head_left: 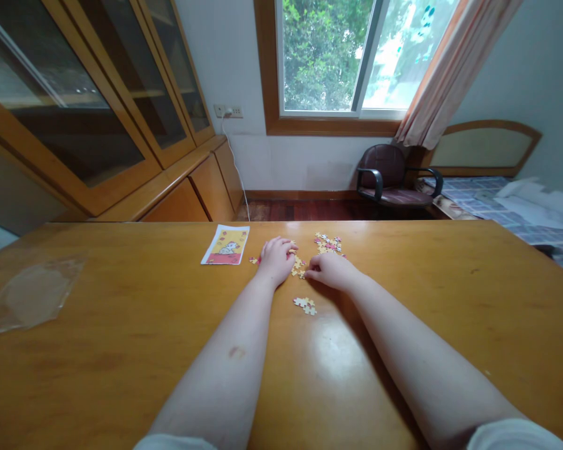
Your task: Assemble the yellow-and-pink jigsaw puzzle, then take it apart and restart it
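My left hand (277,259) lies palm down over a scatter of small yellow and pink jigsaw pieces (296,269), its fingers stretched forward and partly covering them. Just to the right, my right hand (331,270) has its fingers curled together at the edge of the same scatter; whatever may be between the fingertips is hidden. Beyond my right hand sits a second pile of jigsaw pieces (327,242). Nearer to me is a small group of pale pieces (305,305), lying close together. A picture card (226,245) with a white animal on yellow and pink lies left of my left hand.
The wooden table (122,375) spreads across the foreground. A clear plastic bag (35,294) lies flat at its left side. Past the far edge stand a glass-door cabinet (169,150), an office chair (388,175) and a bed (478,187).
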`<control>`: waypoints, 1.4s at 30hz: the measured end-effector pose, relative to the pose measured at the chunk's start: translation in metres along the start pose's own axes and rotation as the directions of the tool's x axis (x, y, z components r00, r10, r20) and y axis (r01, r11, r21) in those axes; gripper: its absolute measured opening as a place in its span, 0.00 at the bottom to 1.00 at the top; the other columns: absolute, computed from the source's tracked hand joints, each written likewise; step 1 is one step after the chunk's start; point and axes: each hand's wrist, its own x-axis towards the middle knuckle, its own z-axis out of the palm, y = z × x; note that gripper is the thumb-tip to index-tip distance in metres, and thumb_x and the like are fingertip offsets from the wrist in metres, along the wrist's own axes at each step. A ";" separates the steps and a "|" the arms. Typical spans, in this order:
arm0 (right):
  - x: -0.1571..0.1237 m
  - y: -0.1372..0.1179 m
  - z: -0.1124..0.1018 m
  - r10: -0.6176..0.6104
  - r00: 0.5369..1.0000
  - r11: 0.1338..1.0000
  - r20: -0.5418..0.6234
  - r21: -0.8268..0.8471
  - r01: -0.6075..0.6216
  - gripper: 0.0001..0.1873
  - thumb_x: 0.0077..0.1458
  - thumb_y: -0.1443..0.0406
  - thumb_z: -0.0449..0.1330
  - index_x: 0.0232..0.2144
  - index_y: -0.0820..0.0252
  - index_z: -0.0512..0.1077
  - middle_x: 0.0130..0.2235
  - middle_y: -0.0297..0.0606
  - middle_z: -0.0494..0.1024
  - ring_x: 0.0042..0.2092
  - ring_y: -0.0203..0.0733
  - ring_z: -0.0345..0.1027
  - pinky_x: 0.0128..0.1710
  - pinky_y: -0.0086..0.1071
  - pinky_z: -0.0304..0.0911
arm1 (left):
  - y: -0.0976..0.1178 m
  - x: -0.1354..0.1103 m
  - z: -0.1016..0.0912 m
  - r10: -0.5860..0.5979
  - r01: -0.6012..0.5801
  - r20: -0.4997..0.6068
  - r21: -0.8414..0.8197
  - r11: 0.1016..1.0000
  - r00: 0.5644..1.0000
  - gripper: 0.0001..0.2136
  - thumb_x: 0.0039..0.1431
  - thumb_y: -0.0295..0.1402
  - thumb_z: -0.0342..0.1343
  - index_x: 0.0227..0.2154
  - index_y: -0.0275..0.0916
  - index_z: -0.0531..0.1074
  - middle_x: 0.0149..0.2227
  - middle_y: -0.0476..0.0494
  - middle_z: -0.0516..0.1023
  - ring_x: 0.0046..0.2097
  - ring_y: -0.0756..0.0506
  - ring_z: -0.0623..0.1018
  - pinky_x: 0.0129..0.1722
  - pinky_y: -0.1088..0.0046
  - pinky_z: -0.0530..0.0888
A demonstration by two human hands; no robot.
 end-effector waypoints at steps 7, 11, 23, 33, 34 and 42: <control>0.001 0.000 0.002 -0.013 0.999 1.000 -0.052 0.002 0.013 0.09 0.52 0.58 0.62 0.31 0.56 0.77 0.30 0.36 0.79 0.31 0.38 0.68 0.29 0.28 0.54 | -0.001 0.001 0.001 0.017 -0.017 0.000 0.008 1.000 1.000 0.14 0.55 0.28 0.51 0.41 0.45 0.78 0.52 0.46 0.76 0.60 0.40 0.65 0.63 0.54 0.58; -0.001 -0.001 0.004 -0.097 0.995 0.988 -0.001 0.122 0.096 0.08 0.54 0.61 0.61 0.34 0.55 0.78 0.29 0.33 0.78 0.30 0.35 0.67 0.30 0.27 0.55 | -0.001 0.001 0.002 0.014 -0.014 0.001 0.003 1.000 1.000 0.14 0.56 0.29 0.51 0.41 0.45 0.78 0.52 0.47 0.76 0.60 0.40 0.65 0.64 0.55 0.57; -0.009 -0.015 0.004 -0.268 0.917 0.909 0.297 0.395 0.137 0.08 0.46 0.60 0.67 0.27 0.58 0.78 0.26 0.30 0.78 0.28 0.34 0.69 0.28 0.25 0.59 | 0.002 -0.001 -0.002 0.002 -0.002 0.006 -0.004 1.000 1.000 0.13 0.56 0.28 0.51 0.40 0.45 0.78 0.52 0.46 0.76 0.60 0.39 0.66 0.63 0.55 0.58; 0.000 -0.001 0.002 -0.198 0.972 0.978 -0.128 -0.093 0.187 0.10 0.56 0.66 0.59 0.34 0.53 0.81 0.39 0.37 0.80 0.40 0.40 0.72 0.41 0.29 0.60 | 0.000 0.000 0.001 0.006 -0.006 0.000 -0.012 1.000 1.000 0.13 0.56 0.29 0.51 0.40 0.45 0.78 0.51 0.47 0.76 0.60 0.40 0.66 0.63 0.55 0.58; 0.000 0.000 0.003 -0.222 0.970 0.972 -0.104 -0.097 0.212 0.10 0.55 0.67 0.59 0.34 0.52 0.81 0.38 0.37 0.80 0.40 0.40 0.72 0.41 0.29 0.60 | 0.000 0.000 0.001 0.005 -0.005 0.001 -0.013 1.000 1.000 0.13 0.56 0.29 0.51 0.40 0.45 0.78 0.51 0.47 0.76 0.60 0.40 0.66 0.63 0.55 0.58; -0.007 -0.006 -0.006 -0.196 0.969 0.978 0.153 0.098 0.182 0.06 0.46 0.62 0.67 0.30 0.55 0.79 0.28 0.31 0.77 0.29 0.35 0.67 0.29 0.26 0.56 | 0.000 0.000 0.001 0.002 -0.002 -0.006 -0.008 1.000 1.000 0.13 0.56 0.29 0.51 0.40 0.45 0.78 0.51 0.47 0.77 0.60 0.40 0.66 0.63 0.55 0.58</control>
